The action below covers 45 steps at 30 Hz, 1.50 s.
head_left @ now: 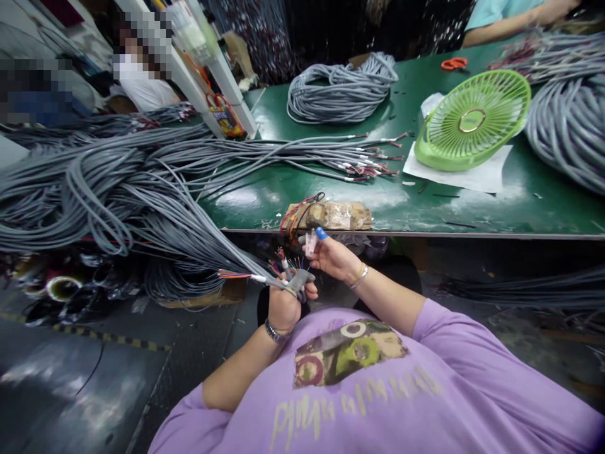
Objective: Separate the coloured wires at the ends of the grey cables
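My left hand (285, 306) is closed around the ends of several grey cables (246, 261), just below the table's front edge. A grey covering wraps its thumb. Thin coloured wires (283, 256) fan out of the cable ends above the grip, and one cable end with orange and blue wires (235, 275) sticks out to the left. Close by on the right, my right hand (335, 260) has its fingers drawn together near the wire tips. One finger wears a blue cover (321, 233). A small whitish piece (311, 244) shows at its fingertips; whether it is held or wrapped on a finger is unclear.
A taped block with wires (338, 215) lies at the green table's (265, 205) front edge. Grey cables (302, 151) stretch across from the left. Behind are a coil (340, 91), a green fan (472, 120) and orange scissors (454, 64). A co-worker's arm (508, 28) shows far right.
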{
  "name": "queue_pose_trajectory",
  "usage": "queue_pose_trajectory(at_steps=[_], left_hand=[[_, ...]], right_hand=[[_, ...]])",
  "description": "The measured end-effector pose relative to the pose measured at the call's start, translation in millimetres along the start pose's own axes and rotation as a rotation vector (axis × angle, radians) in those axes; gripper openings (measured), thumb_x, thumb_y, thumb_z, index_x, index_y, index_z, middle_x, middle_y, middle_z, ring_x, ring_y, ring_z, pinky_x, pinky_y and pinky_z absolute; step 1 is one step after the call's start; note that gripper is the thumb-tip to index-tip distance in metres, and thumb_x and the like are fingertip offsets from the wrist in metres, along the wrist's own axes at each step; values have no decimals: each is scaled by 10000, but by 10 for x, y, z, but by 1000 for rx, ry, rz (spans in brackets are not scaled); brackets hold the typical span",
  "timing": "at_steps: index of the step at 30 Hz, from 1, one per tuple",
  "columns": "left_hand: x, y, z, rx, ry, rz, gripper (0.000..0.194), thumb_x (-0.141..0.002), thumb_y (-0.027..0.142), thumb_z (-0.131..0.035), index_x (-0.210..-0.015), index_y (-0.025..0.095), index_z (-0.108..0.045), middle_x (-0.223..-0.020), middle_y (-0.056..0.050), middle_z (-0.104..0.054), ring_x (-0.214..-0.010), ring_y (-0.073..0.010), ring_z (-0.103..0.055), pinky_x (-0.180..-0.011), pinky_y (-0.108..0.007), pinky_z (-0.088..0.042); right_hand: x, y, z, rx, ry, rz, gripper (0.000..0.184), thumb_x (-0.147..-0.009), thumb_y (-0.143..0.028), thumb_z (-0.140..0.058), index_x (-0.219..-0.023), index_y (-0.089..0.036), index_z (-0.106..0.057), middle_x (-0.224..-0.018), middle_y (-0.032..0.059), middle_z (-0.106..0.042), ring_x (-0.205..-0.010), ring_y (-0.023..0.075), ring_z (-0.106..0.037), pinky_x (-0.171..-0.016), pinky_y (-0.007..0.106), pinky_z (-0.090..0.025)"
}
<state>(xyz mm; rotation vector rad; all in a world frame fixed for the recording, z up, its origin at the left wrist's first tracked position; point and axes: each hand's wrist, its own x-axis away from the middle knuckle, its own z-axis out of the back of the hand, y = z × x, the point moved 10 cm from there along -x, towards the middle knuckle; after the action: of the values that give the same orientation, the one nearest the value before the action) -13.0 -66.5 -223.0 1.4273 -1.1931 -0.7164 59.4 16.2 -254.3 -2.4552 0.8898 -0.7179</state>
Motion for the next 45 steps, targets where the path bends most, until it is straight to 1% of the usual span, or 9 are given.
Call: queue_pose_trajectory(at_steps=[4,9,13,23,32,35,38,40,45], left_hand=[[-35,57,-63,18,-3,-25,272,-670,400,-739,-690,135,-679,-513,-6,-640,-423,-114,-587,-419,-212,-499],[-76,36,-128,22,-10,-8,295,-663,414,-745,-686,130,-666,-498,-3,-632,-399,-116,-577,-395,-210,-484],[-95,24,-136,28,-7,-11,280,-652,396,-752,-681,135,-656,-500,-3,-639,-405,-121,-586,-399,-213,-490],[-128,-73,-125,-2,-19,9,282,-670,391,-744,-656,133,-631,-492,-2,-631,-387,-119,-580,-425,-227,-515],[-46,-2,-31,47,4,-20,265,-666,388,-748,-684,135,-670,-514,-7,-645,-414,-120,-592,-408,-217,-507],[-44,29,20,69,56,-36,250,-669,376,-740,-685,135,-677,-530,-6,-652,-429,-116,-600,-414,-211,-509],[-67,81,18,75,103,-58,235,-661,357,-738,-680,130,-676,-530,-5,-652,-419,-108,-593,-406,-198,-497],[-88,110,-7,79,119,-64,232,-651,348,-743,-691,130,-674,-525,-1,-650,-408,-104,-584,-397,-191,-488],[-121,92,-47,68,130,-48,268,-650,378,-748,-695,129,-659,-515,3,-643,-395,-104,-578,-384,-188,-475]], right_hand=[[-11,-87,-13,46,-18,92,275,-879,-405,-599,-881,-146,-691,-706,14,-624,-569,81,-493,-500,181,-384],[-56,-10,28,-2,-12,79,441,-890,-556,-520,-872,-141,-669,-768,40,-661,-569,90,-508,-495,197,-424],[-106,66,-42,-39,-64,22,497,-862,-627,-506,-836,-151,-649,-746,35,-659,-542,90,-504,-490,210,-444],[-155,73,-27,-126,33,59,464,-828,-607,-577,-792,-149,-640,-649,13,-632,-513,81,-511,-467,187,-418],[-61,78,-56,-133,-97,11,613,-896,-681,-346,-932,-156,-662,-759,32,-650,-564,99,-533,-497,207,-422],[-47,29,-29,-82,-68,8,543,-940,-597,-356,-938,-154,-670,-788,39,-664,-595,100,-553,-536,213,-434],[-46,-22,-5,-24,-21,35,357,-948,-452,-473,-931,-157,-674,-783,29,-667,-604,90,-551,-550,205,-421],[-52,-36,7,-9,-4,62,309,-937,-422,-510,-921,-161,-675,-767,25,-663,-597,91,-542,-545,205,-415],[-75,10,25,-5,4,92,489,-926,-584,-417,-888,-160,-658,-792,50,-660,-581,106,-517,-517,224,-425]])
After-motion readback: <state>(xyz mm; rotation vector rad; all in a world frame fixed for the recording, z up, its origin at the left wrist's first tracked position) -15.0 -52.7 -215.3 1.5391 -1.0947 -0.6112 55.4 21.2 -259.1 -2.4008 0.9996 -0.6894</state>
